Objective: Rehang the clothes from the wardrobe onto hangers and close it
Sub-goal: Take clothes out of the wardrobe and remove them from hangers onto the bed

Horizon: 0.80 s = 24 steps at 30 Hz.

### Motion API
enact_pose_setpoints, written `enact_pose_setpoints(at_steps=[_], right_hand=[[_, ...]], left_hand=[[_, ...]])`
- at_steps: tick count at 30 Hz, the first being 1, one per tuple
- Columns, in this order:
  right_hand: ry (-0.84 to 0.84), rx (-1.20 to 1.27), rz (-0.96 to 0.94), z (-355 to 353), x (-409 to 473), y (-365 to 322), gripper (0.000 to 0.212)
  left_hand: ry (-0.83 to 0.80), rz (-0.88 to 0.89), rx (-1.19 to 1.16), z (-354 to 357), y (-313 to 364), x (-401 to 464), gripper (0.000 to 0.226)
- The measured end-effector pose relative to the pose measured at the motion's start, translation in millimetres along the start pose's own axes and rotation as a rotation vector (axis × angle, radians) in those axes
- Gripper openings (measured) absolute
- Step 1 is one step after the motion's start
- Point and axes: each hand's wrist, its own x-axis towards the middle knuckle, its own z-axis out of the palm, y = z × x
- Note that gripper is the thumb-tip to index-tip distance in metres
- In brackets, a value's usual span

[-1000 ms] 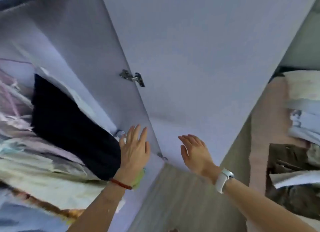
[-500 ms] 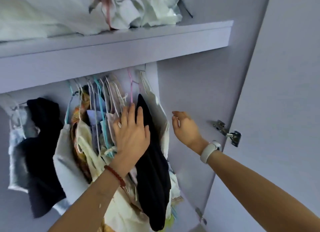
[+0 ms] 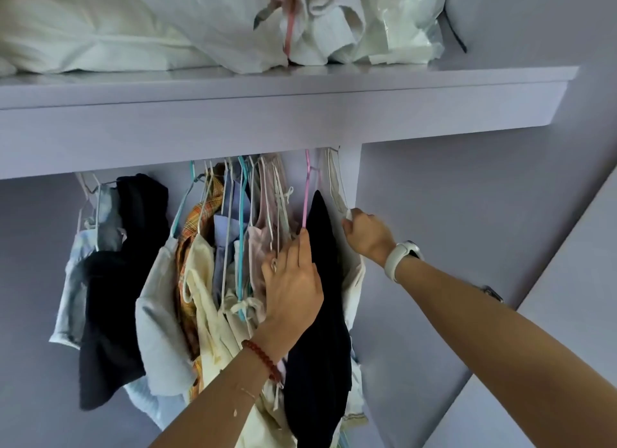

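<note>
View swung up from the door into the wardrobe a second ago; both hands now up at the hangers, so rehanging is under way, door not yet shut. Rail under shelf (image 3: 300, 90), packed: dark top (image 3: 133, 247), plaid and cream clothes (image 3: 200, 264). Left hand (image 3: 293, 280) fingers straight, touching pink hanger (image 3: 305, 200) beside black garment (image 3: 320, 297). Right hand (image 3: 367, 235) pinches white hanger (image 3: 335, 187). Shelf holds white bedding (image 3: 133, 30).

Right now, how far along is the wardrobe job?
Many clothes already hang on hangers under the shelf. In hand: the left hand parts them beside the dark garment; the right hand grips a white hanger. Left: closing the wardrobe.
</note>
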Motion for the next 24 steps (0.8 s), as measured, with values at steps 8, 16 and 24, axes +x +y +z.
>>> enact_pose_setpoints(at_steps=[8,16,24], right_hand=[[0.213,0.123,0.106,-8.4,0.4,5.8,0.025],[0.383,0.216,0.050,-35.9,-6.6,14.5,0.025],[0.328,0.247,0.060,-1.1,-90.9,72.3,0.012]], left_hand=[[0.019,-0.037,-0.050,5.2,4.0,-1.1,0.061],[0.033,-0.013,-0.078,7.5,1.1,-2.0,0.062],[0.073,0.032,-0.001,3.0,13.6,-3.8,0.065]])
